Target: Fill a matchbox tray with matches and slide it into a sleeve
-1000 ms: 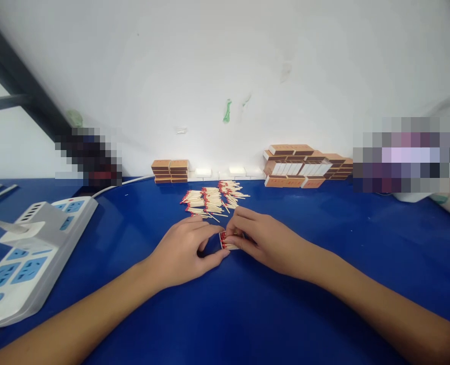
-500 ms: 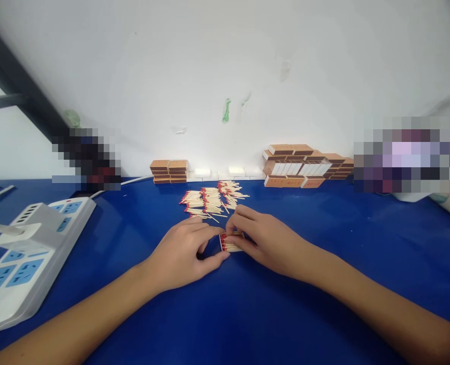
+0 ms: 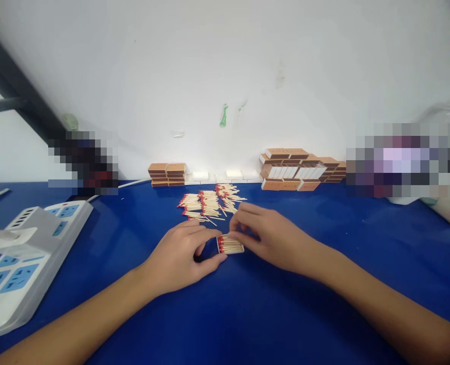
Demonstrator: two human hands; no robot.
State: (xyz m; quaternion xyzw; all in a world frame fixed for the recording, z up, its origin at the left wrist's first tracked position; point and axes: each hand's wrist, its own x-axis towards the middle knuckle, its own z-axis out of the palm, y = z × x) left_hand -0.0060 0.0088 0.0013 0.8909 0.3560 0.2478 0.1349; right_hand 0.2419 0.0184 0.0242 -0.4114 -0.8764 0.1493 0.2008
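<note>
A small white matchbox tray (image 3: 237,252) lies on the blue table in front of me, with a layer of red-headed matches (image 3: 230,244) in it, heads to the left. My left hand (image 3: 181,253) steadies the tray's left end between thumb and forefinger. Over its far right part is my right hand (image 3: 272,235), fingers curled and thumb close to the forefinger; whatever may be between the tips is too small to make out. Just beyond both hands spreads a loose heap of matches (image 3: 209,203).
Stacked brown matchboxes (image 3: 167,175) stand by the wall at left, and a larger stack of matchboxes (image 3: 289,170) at right. White trays (image 3: 234,175) line the wall between them. A power strip (image 3: 30,268) with a plugged-in adapter occupies the left side.
My right hand has lifted slightly and shifted right off the tray's matches, so more of them show. My left hand keeps its place at the tray. The view has shifted a little.
</note>
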